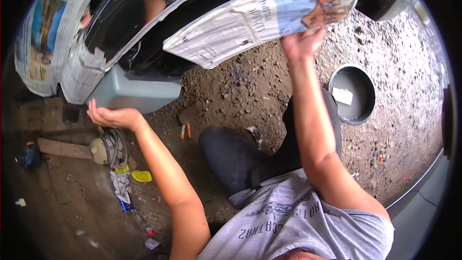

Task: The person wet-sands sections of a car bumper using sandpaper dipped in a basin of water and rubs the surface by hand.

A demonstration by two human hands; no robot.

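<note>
My right hand [303,44] is at the lower edge of a newspaper-covered panel [260,19], its fingers partly hidden at that edge and closed on it. The panel stands out from a dark vehicle body at the top. On the left, my left hand [114,117] is palm up with its fingers stretched out and holds nothing. It is just below the grey bumper-like part [134,91], close to its lower left corner. More newspaper [79,70] covers the bodywork above that hand.
A black tub [353,94] of cloudy water holds a pale block [342,96]. At lower left lie a sander-like tool [99,151] with a coiled cord, a yellow piece [141,176] and crumpled paper [121,186]. Rough, stony soil [240,86] surrounds my legs. A grey surface [423,207] borders the right.
</note>
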